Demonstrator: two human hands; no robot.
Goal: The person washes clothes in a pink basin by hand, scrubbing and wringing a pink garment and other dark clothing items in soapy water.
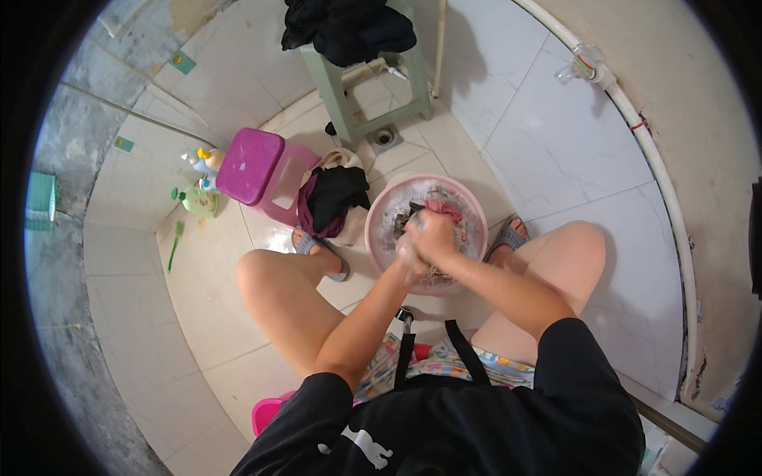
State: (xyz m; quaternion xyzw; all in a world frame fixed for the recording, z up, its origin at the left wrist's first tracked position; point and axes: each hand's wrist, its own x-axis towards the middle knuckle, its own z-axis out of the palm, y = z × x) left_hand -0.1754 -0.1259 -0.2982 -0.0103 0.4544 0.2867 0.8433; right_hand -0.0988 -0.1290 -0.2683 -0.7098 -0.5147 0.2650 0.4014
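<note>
A round pink plastic basin (376, 229) stands on the tiled floor between my feet, with foamy water and wet laundry in it. Over its middle my left hand (412, 256) and my right hand (430, 235) press together, wet with suds. Both are closed on a wet patterned cloth (402, 226), dark and greyish, parts of which stick out around the fingers. A red-pink cloth (443, 209) lies just beyond my right hand, against the patterned one. The fingers are partly blurred, and the cloth between the palms is hidden.
A magenta-topped plastic stool (250, 166) stands at the left, beside a pile of dark clothes (338, 199). Bottles (201, 202) and a green brush (175, 247) are near the left wall. Beyond the basin are a floor drain (384, 138) and a green stool (339, 107) bearing black clothes (351, 27).
</note>
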